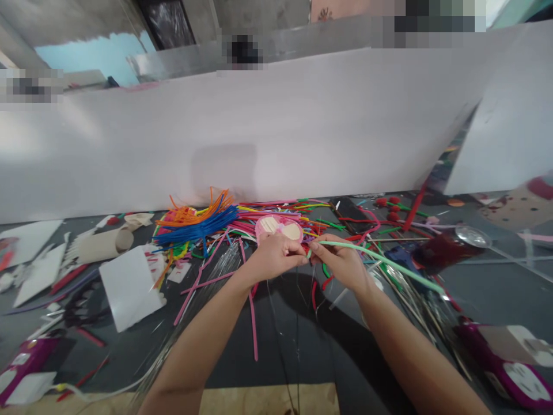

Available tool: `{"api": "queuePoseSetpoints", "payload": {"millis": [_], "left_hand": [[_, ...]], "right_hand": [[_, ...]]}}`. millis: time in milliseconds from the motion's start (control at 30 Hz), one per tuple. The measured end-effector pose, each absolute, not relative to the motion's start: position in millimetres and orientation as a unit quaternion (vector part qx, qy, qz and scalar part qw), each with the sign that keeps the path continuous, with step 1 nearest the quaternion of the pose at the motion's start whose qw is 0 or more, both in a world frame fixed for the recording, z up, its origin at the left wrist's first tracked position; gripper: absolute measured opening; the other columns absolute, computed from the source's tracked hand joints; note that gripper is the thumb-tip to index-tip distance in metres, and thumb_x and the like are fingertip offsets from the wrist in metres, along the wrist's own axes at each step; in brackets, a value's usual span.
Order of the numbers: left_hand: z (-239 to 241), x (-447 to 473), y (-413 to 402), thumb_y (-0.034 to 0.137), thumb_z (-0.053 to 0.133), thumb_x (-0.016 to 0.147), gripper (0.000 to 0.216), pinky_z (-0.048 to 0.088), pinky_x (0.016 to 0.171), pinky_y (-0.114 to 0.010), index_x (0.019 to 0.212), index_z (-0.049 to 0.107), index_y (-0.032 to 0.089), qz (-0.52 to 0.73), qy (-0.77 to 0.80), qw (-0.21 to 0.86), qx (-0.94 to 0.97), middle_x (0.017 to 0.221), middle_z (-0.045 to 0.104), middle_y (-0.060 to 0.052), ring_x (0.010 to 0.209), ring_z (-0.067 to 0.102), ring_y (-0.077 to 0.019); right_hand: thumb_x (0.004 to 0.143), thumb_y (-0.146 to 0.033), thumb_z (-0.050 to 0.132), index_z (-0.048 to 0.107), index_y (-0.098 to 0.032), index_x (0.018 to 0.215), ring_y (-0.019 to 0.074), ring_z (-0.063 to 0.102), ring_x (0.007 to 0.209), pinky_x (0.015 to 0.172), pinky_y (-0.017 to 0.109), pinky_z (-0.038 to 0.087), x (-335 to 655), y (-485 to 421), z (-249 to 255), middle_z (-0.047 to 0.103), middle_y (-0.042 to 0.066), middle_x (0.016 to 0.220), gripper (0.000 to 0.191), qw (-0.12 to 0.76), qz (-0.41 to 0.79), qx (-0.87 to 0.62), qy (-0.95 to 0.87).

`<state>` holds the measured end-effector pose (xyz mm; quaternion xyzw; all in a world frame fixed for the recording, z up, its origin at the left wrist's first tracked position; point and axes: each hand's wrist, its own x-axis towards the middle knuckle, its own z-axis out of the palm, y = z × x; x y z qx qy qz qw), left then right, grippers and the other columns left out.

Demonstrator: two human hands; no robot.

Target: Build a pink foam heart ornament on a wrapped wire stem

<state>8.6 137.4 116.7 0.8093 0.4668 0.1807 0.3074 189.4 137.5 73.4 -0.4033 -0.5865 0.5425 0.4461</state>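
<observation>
- The green stem [389, 262] is in front of you, near the middle of the table: one end is at your fingertips, and its length runs off to the right past your hand and over the wires.
- You seem to be at a fine handling step, working the stem's near end between your two hands; what that end is doing is too small to tell.
- The next move probably calls for a steady, light pinch at that end, with the long tail kept off the clutter.
- Your right hand [340, 260] is narrow, thumb and fingers closed on the stem near its end.
- Your left hand [279, 252] is narrow too, fingers drawn in close to the right fingertips; you cannot tell from here whether something thin sits between them.
- Just beyond your left hand is the pink piece [280, 225], with two cream parts, its lower side hidden by that hand.
- To its left are the blue bundle [199, 231] and the orange bundle [203, 208]; a pink strip [253, 328] lies nearer you.
- Farther left are the white card [129, 288] and the cardboard roll [103, 243].
- Well to the right, the red can [447, 252] lies beyond the purple power strip [492, 357].
</observation>
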Motion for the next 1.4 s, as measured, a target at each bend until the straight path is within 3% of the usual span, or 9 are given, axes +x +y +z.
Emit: {"api": "queuePoseSetpoints", "payload": {"millis": [300, 900, 1000, 1200, 1300, 1400], "left_hand": [[117.5, 4.9, 131.9, 0.036, 0.056, 0.079, 0.024, 0.035, 0.066, -0.023, 0.076, 0.073, 0.019, 0.207, 0.478, 0.328, 0.788, 0.059, 0.062, 0.003, 0.059, 0.049, -0.0108], [109.9, -12.5, 128.4, 0.027, 0.051, 0.078, 0.023, 0.035, 0.055, -0.021, 0.06, 0.06, 0.016, 0.252, 0.554, 0.374, 0.7, 0.056, 0.06, 0.003, 0.053, 0.051, -0.0106], [111.9, -25.9, 128.8, 0.028, 0.052, 0.078, 0.023, 0.037, 0.057, -0.022, 0.06, 0.06, 0.015, 0.287, 0.572, 0.366, 0.676, 0.058, 0.062, 0.001, 0.056, 0.053, -0.0116], [117.3, -60.1, 129.8, 0.032, 0.052, 0.078, 0.024, 0.04, 0.063, -0.023, 0.066, 0.064, 0.016, 0.383, 0.63, 0.269, 0.62, 0.065, 0.067, -0.001, 0.063, 0.057, -0.0135], [118.9, -72.8, 129.4, 0.033, 0.053, 0.078, 0.024, 0.041, 0.062, -0.023, 0.066, 0.064, 0.016, 0.413, 0.658, 0.23, 0.586, 0.065, 0.067, -0.001, 0.062, 0.057, -0.0133], [120.0, -78.4, 128.4, 0.034, 0.054, 0.077, 0.025, 0.04, 0.06, -0.022, 0.065, 0.065, 0.016, 0.423, 0.675, 0.212, 0.566, 0.064, 0.066, -0.001, 0.062, 0.055, -0.0133]], "right_hand": [[0.073, -0.044, 0.069, 0.059, -0.019, 0.07, 0.0102, 0.052, 0.054, 0.052, 0.023, 0.042, 186.7, 141.0, 60.6, 0.059, -0.002, 0.061, 0.027, 0.451, 0.677, -0.347, -0.467], [0.076, -0.05, 0.066, 0.059, -0.017, 0.074, 0.0074, 0.053, 0.052, 0.05, 0.019, 0.042, 189.3, 146.5, 53.0, 0.061, -0.002, 0.064, 0.033, 0.429, 0.683, -0.391, -0.444], [0.074, -0.051, 0.066, 0.058, -0.017, 0.078, 0.0076, 0.058, 0.055, 0.051, 0.019, 0.045, 190.4, 145.2, 51.2, 0.064, -0.002, 0.069, 0.035, 0.35, 0.709, -0.391, -0.472], [0.075, -0.052, 0.064, 0.063, -0.015, 0.095, 0.0131, 0.067, 0.071, 0.057, 0.021, 0.05, 183.6, 126.4, 55.9, 0.07, 0.007, 0.088, 0.042, 0.07, 0.803, -0.246, -0.538], [0.072, -0.047, 0.07, 0.064, -0.014, 0.091, 0.0111, 0.067, 0.068, 0.057, 0.018, 0.048, 176.0, 116.9, 57.3, 0.071, 0.005, 0.084, 0.038, 0.014, 0.814, -0.22, -0.538], [0.073, -0.045, 0.07, 0.064, -0.013, 0.083, 0.0087, 0.064, 0.058, 0.049, 0.015, 0.042, 168.6, 110.7, 55.5, 0.07, 0.002, 0.071, 0.034, 0.025, 0.799, -0.235, -0.553]]}}
